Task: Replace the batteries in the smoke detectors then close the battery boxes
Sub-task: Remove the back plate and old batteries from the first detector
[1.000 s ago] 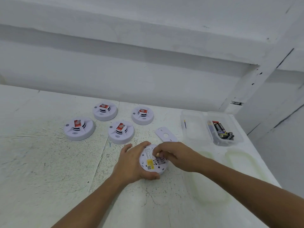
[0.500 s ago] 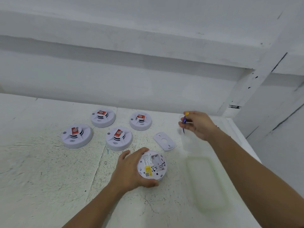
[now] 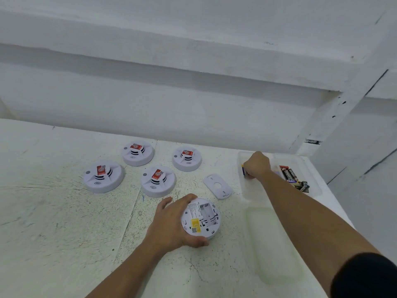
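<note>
1. The task's thing, the overturned smoke detector [image 3: 200, 218], lies underside up on the desk [image 3: 53, 222], close to us. Its battery bay [image 3: 207, 212] is open and looks empty.
2. The left hand [image 3: 171, 224] grips the detector's rim, fingers [image 3: 189, 197] round the far edge and thumb at the near edge. We judge that this grip keeps the round body from sliding or turning while the other hand works elsewhere.
3. The right hand [image 3: 256, 166] reaches into the left clear tray [image 3: 251, 190]. Its fingers are curled downward with a small purple-and-yellow item [image 3: 243, 169] at their tips. We cannot tell whether they pinch it or merely touch it, nor what it is.
4. The battery cover [image 3: 218, 186] lies flat just beyond the detector, between it and the trays. It is probably parked there so it is at hand for closing.
5. The right clear tray [image 3: 309, 173] touches the left one and holds loose batteries [image 3: 293, 179]. We take two trays to mean one kind of battery per tray.
6. A translucent lid [image 3: 272, 244] lies on the desk below the trays, partly under the right forearm.
7. Four more detectors [image 3: 103, 176], [image 3: 138, 152], [image 3: 158, 180], [image 3: 187, 158] sit face up in a cluster, well apart from the work spot.
8. Judgement: the task is early, as only one unit is open.
</note>
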